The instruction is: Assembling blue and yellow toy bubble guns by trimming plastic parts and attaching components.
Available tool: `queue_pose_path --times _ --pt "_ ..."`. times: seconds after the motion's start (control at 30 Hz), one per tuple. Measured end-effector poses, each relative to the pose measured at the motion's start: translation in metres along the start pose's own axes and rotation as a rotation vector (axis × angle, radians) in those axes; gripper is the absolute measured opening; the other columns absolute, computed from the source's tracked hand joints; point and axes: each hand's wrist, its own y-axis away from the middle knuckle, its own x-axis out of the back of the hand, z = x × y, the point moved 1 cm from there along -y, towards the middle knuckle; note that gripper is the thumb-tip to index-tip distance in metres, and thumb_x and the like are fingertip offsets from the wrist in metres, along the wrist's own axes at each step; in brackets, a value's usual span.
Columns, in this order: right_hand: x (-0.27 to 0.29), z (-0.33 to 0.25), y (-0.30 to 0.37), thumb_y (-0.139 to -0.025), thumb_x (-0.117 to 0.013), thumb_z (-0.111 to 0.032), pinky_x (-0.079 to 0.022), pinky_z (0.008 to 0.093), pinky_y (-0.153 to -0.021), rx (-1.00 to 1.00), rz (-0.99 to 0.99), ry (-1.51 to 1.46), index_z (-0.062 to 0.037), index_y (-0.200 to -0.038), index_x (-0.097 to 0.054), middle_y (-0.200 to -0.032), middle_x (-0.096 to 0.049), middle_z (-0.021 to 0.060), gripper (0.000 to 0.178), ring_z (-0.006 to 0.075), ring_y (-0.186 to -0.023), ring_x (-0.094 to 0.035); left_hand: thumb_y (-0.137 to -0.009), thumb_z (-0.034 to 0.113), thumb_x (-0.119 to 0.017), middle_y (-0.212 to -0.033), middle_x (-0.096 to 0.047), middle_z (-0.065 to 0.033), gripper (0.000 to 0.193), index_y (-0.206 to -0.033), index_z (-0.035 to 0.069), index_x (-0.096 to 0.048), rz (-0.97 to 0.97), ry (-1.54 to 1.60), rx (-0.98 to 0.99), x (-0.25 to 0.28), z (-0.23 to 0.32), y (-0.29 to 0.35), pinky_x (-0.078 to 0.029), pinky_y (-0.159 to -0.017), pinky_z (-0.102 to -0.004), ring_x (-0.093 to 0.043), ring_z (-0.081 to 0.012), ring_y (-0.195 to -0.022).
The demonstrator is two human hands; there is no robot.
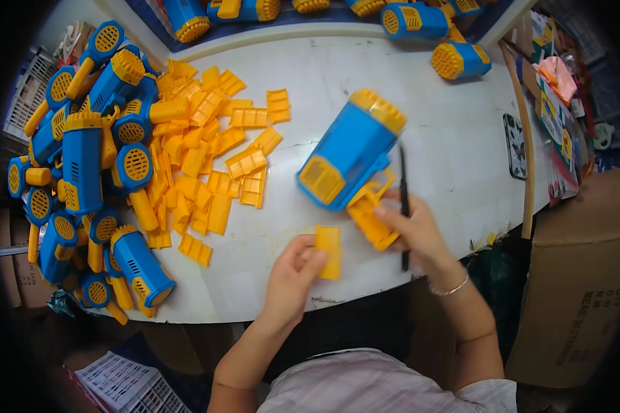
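My right hand (421, 230) grips the yellow handle of a blue-and-yellow toy bubble gun (351, 153), its studded yellow nozzle end pointing up and away. The handle's hollow inside faces up. A long thin black tool (403, 172) runs past the fingers of this hand; whether they hold it I cannot tell. Between the thumb and fingers of my left hand (289, 277) is a flat yellow plastic cover (329, 252), held upright just left of the handle and apart from it.
Loose yellow covers (207, 110) lie heaped left of centre. Beyond them, several toy guns (83, 165) are piled along the left edge. One more gun (468, 60) sits at the far right, near a phone (514, 146). A cardboard box (572, 289) stands right of the white table (255, 303).
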Motion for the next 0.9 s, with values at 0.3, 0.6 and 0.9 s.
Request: queue_pose_path --times 0.3,0.6,0.9 --pt "-0.036 0.061 0.028 -0.076 -0.067 -0.009 -0.047 0.0207 -0.06 0.416 0.008 0.111 0.0023 -0.111 -0.04 -0.088 -0.059 0.0086 0.046 0.0104 -0.07 -0.058 -0.08 0.009 -0.063 -0.079 -0.062 -0.0067 0.014 -0.087 0.0 -0.056 -0.148 -0.004 0.235 0.012 -0.004 -0.016 -0.048 -0.06 -0.02 -0.058 -0.0099 -0.065" --pt "-0.038 0.054 0.039 -0.065 -0.077 -0.015 -0.048 0.0261 -0.072 0.362 -0.036 0.482 0.0014 -0.107 -0.038 -0.091 -0.058 0.0133 0.06 0.016 -0.085 -0.059 -0.079 0.013 -0.065 -0.085 -0.06 -0.0074 0.026 -0.097 0.001 -0.051 -0.228 -0.364 0.295 0.016 -0.007 -0.016 -0.05 -0.06 -0.0203 -0.061 -0.0127 -0.072" --pt "-0.031 0.044 0.045 -0.066 -0.074 -0.027 -0.049 0.0331 -0.062 0.434 -0.159 0.515 0.0058 -0.105 -0.044 -0.082 -0.06 0.0199 0.059 0.0311 -0.072 -0.063 -0.08 0.019 -0.063 -0.117 -0.05 -0.0156 0.051 -0.12 -0.003 -0.04 -0.375 0.341 0.213 0.004 -0.024 -0.002 -0.04 -0.093 -0.0368 -0.05 -0.0241 -0.108"
